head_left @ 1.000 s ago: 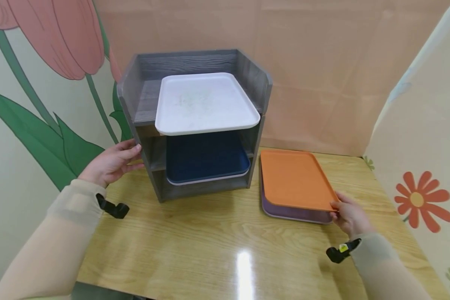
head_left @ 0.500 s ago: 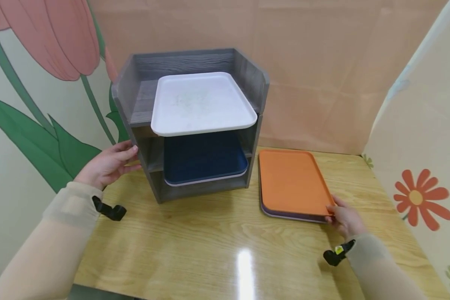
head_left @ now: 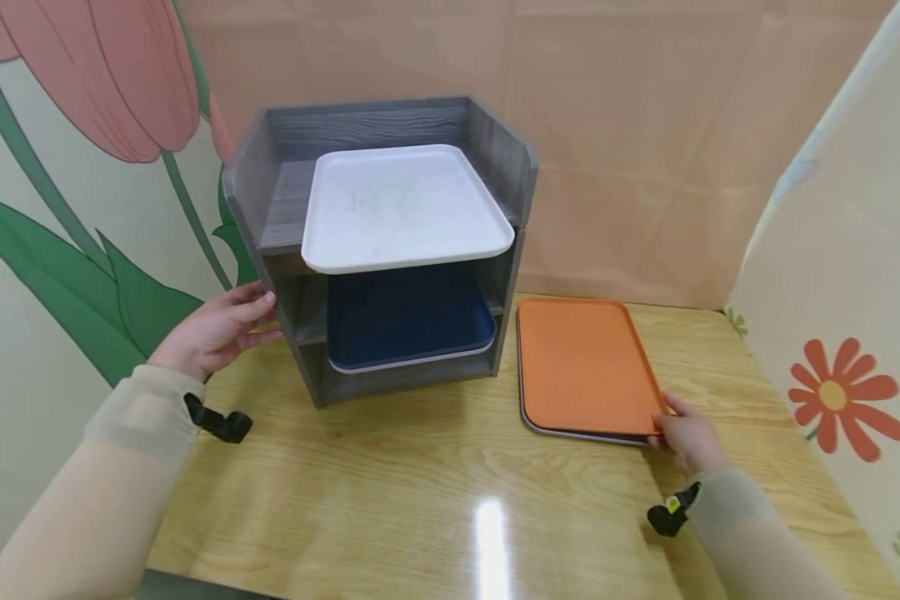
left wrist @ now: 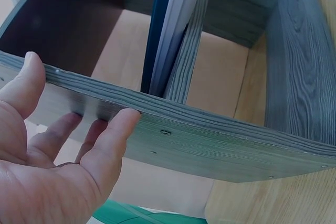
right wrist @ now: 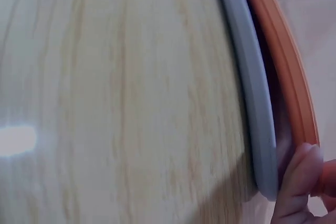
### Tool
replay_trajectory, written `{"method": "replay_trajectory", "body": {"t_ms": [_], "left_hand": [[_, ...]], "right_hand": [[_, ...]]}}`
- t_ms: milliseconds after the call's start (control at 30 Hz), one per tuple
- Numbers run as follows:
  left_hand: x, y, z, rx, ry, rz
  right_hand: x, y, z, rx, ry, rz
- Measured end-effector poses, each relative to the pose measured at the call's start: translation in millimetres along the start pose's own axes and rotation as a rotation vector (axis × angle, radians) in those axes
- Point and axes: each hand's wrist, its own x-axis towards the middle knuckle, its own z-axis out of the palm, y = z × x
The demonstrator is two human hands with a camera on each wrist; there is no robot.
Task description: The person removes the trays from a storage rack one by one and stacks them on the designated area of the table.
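At its near right corner, the orange tray (head_left: 591,362) is pinched by my right hand (head_left: 688,437). That tray lies over a purple tray (head_left: 570,434), of which only the near rim shows; in the right wrist view a narrow gap separates the orange rim (right wrist: 294,87) from the greyish rim (right wrist: 252,87) below. My left hand (head_left: 217,329) touches the left side panel of a grey wooden shelf (head_left: 375,125), its fingers fairly straight against the outer face (left wrist: 194,145). A white tray (head_left: 408,208) sits on the shelf's top, jutting past the front.
Inside the shelf, a dark blue tray (head_left: 412,321) lies on a pale tray, both sticking out in front. The wooden table (head_left: 420,483) extends before the shelf and the right-hand trays. A peach backdrop (head_left: 645,150) and a flower-printed wall (head_left: 855,275) bound the table.
My right hand has lowered the orange tray and shifted it slightly toward me, so it covers more of the purple tray. The left hand has stayed at the shelf's side.
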Motion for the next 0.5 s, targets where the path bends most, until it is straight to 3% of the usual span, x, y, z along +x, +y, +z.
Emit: {"method": "replay_trajectory", "body": {"t_ms": [333, 500], "left_hand": [[0.0, 0.7, 0.3, 0.011, -0.001, 0.016], [2.8, 0.4, 0.1, 0.025, 0.007, 0.003]], "right_hand": [[9.1, 7.4, -4.0, -0.532, 0.088, -0.18], [8.7, 7.4, -5.0, -0.688, 0.128, -0.244]]}}
